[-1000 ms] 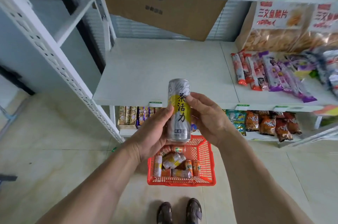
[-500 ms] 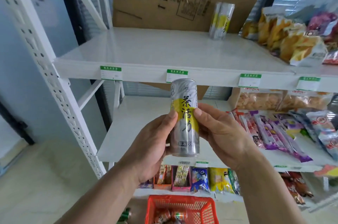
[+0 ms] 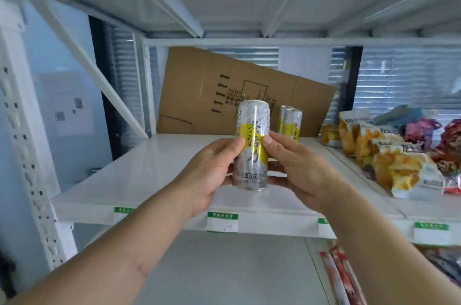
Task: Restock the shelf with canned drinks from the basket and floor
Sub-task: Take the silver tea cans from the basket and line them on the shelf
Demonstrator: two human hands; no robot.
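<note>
While both hands clamp it from either side, the left hand [image 3: 212, 172] and right hand [image 3: 296, 170] hold a tall silver-and-yellow can [image 3: 252, 145] upright above the front of a white shelf [image 3: 154, 170]. Farther back on that shelf stand two matching cans [image 3: 290, 122], close together, before a flattened cardboard box [image 3: 212, 95] leaning against slatted blinds. Snack bags [image 3: 389, 160] crowd the shelf's right side. Green-topped price tags [image 3: 222, 222] line its front edge.
</note>
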